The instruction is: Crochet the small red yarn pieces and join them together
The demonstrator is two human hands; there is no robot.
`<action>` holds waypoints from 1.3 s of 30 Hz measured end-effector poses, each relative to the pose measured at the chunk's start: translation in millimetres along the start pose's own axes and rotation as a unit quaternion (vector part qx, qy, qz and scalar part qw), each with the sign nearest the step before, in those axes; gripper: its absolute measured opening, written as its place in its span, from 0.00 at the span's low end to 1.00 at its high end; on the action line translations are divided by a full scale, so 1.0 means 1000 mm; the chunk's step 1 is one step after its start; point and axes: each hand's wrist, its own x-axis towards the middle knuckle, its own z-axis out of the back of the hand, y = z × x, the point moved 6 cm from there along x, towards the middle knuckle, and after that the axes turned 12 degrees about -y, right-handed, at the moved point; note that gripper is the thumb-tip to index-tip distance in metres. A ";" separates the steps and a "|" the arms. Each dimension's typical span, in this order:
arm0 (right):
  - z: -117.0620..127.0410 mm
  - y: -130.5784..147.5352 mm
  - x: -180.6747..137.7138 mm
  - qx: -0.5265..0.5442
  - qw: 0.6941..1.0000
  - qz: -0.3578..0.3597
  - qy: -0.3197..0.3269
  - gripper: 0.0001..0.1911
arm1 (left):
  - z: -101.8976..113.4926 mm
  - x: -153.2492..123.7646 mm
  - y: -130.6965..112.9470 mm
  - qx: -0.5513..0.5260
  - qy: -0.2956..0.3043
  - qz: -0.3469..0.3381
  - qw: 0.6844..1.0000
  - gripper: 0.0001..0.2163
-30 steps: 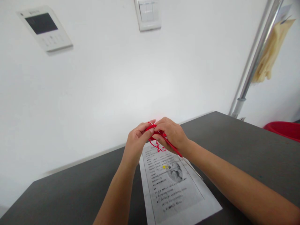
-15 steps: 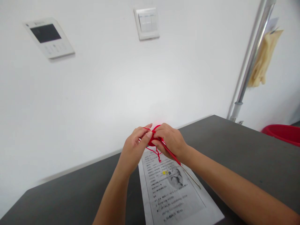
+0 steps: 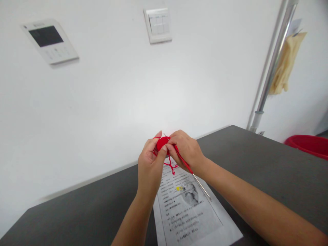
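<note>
My left hand [image 3: 151,160] pinches a small round red crochet piece [image 3: 162,143] between thumb and fingers, with red yarn [image 3: 171,166] running over the raised index finger and a loose tail dangling below. In my right hand [image 3: 187,150] is a crochet hook [image 3: 185,163] with a red handle and a metal shaft that points down toward me. Its far tip shows thinly above the red piece. The two hands meet at the piece, fingertips close together. Underneath lies a printed paper sheet [image 3: 176,218] bearing a small yellow ring-like item [image 3: 179,188].
The dark grey table [image 3: 102,208] meets a white wall carrying a switch panel [image 3: 159,24] and an intercom screen [image 3: 46,36]. To the right stand a metal pole [image 3: 274,65], hanging yellowish gloves [image 3: 287,65] and a red basin [image 3: 304,143].
My left hand has turned, so more of the red piece's round face shows. The hook has swung slightly, its lower end shifting left and up, with its upper tip now visible.
</note>
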 end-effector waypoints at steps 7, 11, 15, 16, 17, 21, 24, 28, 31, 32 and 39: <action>-0.004 0.004 -0.001 0.006 0.999 0.046 0.002 0.14 | 0.010 0.006 -0.001 0.054 0.008 -0.054 0.997 0.07; -0.005 0.005 -0.001 0.018 0.998 0.060 0.006 0.15 | 0.013 0.008 -0.004 0.072 0.012 -0.087 0.994 0.11; -0.004 0.006 0.000 0.025 0.997 0.069 0.008 0.14 | 0.013 0.008 -0.006 0.055 0.000 -0.090 0.994 0.10; -0.003 0.007 0.001 0.024 0.997 0.070 0.010 0.14 | 0.013 0.008 -0.006 0.047 0.000 -0.082 0.995 0.09; -0.003 0.007 0.001 0.023 0.997 0.071 0.013 0.14 | 0.012 0.008 -0.005 0.041 0.001 -0.074 0.996 0.08; -0.003 0.008 0.002 0.024 0.997 0.072 0.027 0.15 | 0.013 0.007 -0.003 0.029 0.001 -0.045 0.999 0.05; -0.003 0.008 0.003 0.031 0.997 0.068 0.028 0.13 | 0.015 0.007 -0.006 0.042 0.003 -0.051 0.998 0.07; -0.003 0.008 0.004 0.032 0.997 0.062 0.026 0.09 | 0.016 0.008 -0.013 0.093 0.020 -0.110 0.989 0.16; -0.003 0.007 0.004 0.022 0.997 0.061 0.028 0.08 | 0.017 0.010 -0.015 0.139 0.037 -0.146 0.979 0.18; -0.003 0.007 0.004 0.021 0.997 0.061 0.029 0.08 | 0.017 0.010 -0.016 0.155 0.041 -0.160 0.974 0.18; -0.003 0.003 0.002 0.061 0.997 -0.027 0.043 0.13 | 0.016 0.012 -0.025 0.247 0.069 -0.272 0.927 0.13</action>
